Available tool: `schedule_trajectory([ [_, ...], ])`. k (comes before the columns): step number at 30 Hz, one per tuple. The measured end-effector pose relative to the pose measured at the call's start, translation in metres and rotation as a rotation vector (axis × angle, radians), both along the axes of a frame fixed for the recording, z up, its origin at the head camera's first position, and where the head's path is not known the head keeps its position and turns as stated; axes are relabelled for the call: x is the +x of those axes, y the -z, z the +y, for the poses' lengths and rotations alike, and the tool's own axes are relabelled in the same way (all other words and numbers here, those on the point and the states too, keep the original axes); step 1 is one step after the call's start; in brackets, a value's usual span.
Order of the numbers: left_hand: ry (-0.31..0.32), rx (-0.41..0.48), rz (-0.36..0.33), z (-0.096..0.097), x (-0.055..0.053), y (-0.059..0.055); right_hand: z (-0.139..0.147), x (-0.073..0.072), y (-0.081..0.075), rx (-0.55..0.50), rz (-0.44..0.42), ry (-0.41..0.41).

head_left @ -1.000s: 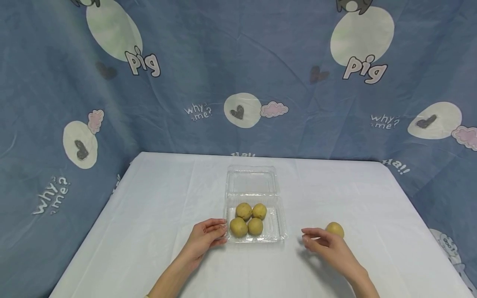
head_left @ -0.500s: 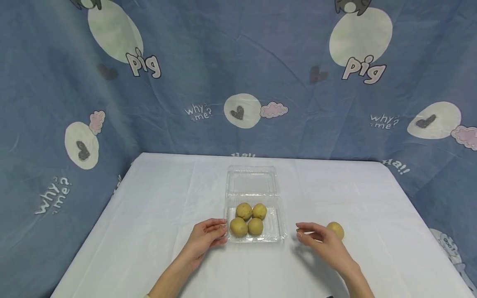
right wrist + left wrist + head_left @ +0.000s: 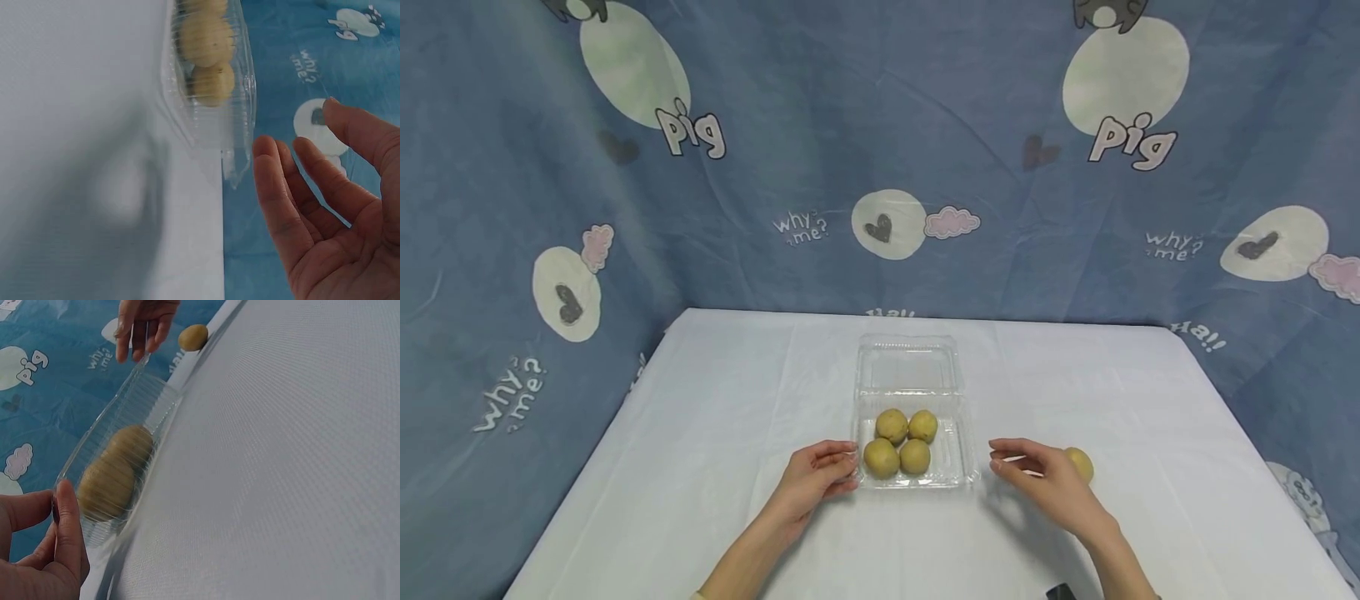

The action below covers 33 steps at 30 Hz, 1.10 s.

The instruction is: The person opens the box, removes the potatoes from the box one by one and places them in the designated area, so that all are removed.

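Note:
A clear plastic clamshell box (image 3: 951, 450) lies with its lid (image 3: 908, 367) folded back, away from me. Several round yellow fruits (image 3: 882, 458) sit in its left part; their exact kind is unclear. My left hand (image 3: 812, 483) pinches the box's left rim between thumb and fingers, as the left wrist view (image 3: 47, 550) confirms. To the right of the box, my right hand (image 3: 1048, 483) hovers with fingers loosely bent and holds nothing; in the right wrist view its fingers (image 3: 281, 212) are apart from the box. Another yellow fruit (image 3: 1081, 464) lies just behind the right hand, partly hidden by it.
A white cloth (image 3: 737, 375) covers the table. Blue printed fabric (image 3: 775, 275) hangs behind it and along both sides. A small black object (image 3: 1061, 592) shows at the bottom edge, beside the right forearm.
My right hand has moved left and slightly away from me, toward the box, leaving the loose fruit behind. A black object has come into view at the bottom. My left hand stays put.

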<state>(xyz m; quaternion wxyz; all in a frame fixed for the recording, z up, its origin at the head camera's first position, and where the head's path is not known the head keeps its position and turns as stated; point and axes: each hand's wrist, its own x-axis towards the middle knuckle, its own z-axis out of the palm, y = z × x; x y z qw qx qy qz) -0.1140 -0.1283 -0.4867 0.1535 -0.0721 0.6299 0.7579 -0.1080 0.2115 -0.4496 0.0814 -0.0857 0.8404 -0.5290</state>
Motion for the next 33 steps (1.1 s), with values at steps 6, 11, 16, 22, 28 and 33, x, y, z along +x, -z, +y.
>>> schedule_trajectory([
  [6,0.004,0.001,-0.002,0.000,0.000,0.001,-0.004,-0.004,-0.002,0.023,0.032,-0.024],
  [11,0.004,0.005,-0.001,0.000,0.000,0.001,-0.011,-0.007,-0.004,0.033,0.035,-0.040],
  [16,0.006,0.005,0.000,0.000,0.000,0.001,-0.019,-0.011,-0.005,0.008,0.065,-0.060],
  [22,0.000,0.002,0.000,0.000,0.000,0.001,-0.027,-0.013,-0.006,-0.021,0.100,-0.076],
  [28,-0.003,0.002,0.000,0.000,0.000,0.002,-0.038,-0.015,-0.007,-0.025,0.114,-0.119],
  [33,0.002,0.003,-0.001,0.000,0.000,0.002,-0.046,-0.019,-0.006,-0.029,0.128,-0.160],
])
